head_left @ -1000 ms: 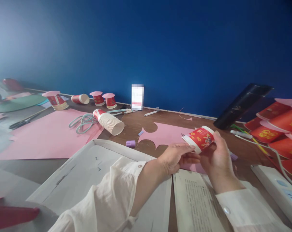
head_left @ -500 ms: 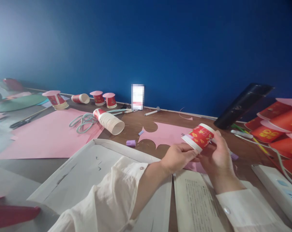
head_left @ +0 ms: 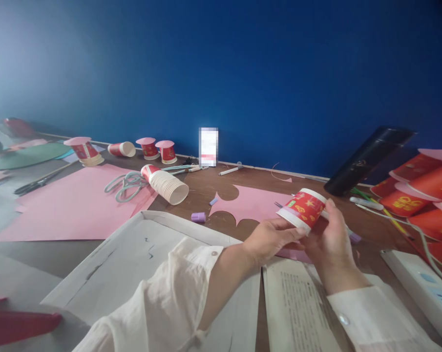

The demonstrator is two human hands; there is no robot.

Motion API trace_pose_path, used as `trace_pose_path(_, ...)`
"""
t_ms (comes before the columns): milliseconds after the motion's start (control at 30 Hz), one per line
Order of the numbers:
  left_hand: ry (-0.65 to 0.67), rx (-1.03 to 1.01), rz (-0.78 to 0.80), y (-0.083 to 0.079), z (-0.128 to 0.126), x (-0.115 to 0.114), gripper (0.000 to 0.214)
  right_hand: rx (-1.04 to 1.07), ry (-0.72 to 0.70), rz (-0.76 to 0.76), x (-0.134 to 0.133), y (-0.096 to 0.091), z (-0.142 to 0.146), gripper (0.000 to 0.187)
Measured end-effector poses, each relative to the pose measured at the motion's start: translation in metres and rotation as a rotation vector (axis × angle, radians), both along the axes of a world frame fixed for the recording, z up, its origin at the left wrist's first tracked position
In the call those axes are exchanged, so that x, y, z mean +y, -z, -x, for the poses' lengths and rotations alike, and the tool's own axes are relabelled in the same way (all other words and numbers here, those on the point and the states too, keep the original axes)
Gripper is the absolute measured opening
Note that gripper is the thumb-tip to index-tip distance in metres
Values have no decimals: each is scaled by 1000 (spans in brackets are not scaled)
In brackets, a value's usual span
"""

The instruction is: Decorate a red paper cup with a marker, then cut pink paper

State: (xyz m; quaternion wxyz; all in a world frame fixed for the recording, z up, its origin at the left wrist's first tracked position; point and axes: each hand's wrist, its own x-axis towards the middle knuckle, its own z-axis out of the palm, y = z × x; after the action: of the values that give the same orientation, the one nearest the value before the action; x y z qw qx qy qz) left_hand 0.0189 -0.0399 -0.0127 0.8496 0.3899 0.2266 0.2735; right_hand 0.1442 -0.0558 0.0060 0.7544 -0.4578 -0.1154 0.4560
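Both my hands hold a red paper cup (head_left: pixel 305 208) with white ends and yellow printing, tilted on its side. My left hand (head_left: pixel 270 240) grips the lower left end from below, thumb along the rim. My right hand (head_left: pixel 332 239) has its fingers behind the cup and its thumb at the right end. Beneath and behind the cup lies a pink paper sheet (head_left: pixel 255 203) with round pieces cut out of its edge. Metal tips of a tool, partly hidden, poke out left of the cup. A printed booklet (head_left: pixel 297 303) lies below my wrists.
A white tray-like lid (head_left: pixel 125 264) is under my left forearm. A stack of paper cups (head_left: pixel 169 186), a cable (head_left: pixel 123 186), a purple cap (head_left: pixel 198 217) and pink paper (head_left: pixel 77 205) lie leftward. Rightward are a black cylinder (head_left: pixel 367 159), stacked red cups (head_left: pixel 404 200) and a power strip (head_left: pixel 422 283).
The cup has turned a little in my hands, so more of its printed side and a green mark show. My hands have barely shifted.
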Motion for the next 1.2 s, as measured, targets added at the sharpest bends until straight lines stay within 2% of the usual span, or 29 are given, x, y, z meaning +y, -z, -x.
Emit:
trace_pose_path(133, -24, -73, 99, -7, 3, -1, 42, -19, -31, -34, 1, 1, 0, 36)
trace_pose_path(400, -79, -114, 83, 0, -2, 1, 46, -74, -40, -109, 0, 7, 0, 32)
trace_pose_path(667, -68, -86, 69, -2, -1, 1, 41, -73, -85, -102, 0, 9, 0, 36)
trace_pose_path(867, -100, -137, 145, -4, 2, 3, 40, -98, -51, -157, 0, 10, 2, 39)
trace_pose_path(1100, -127, -154, 230, -6, 2, 2, 41, -257, -142, -195, -2, 19, 3, 43)
trace_pose_path(1200, -169, -164, 264, -7, 1, 2, 42, -370, -113, -224, -2, 23, 5, 39)
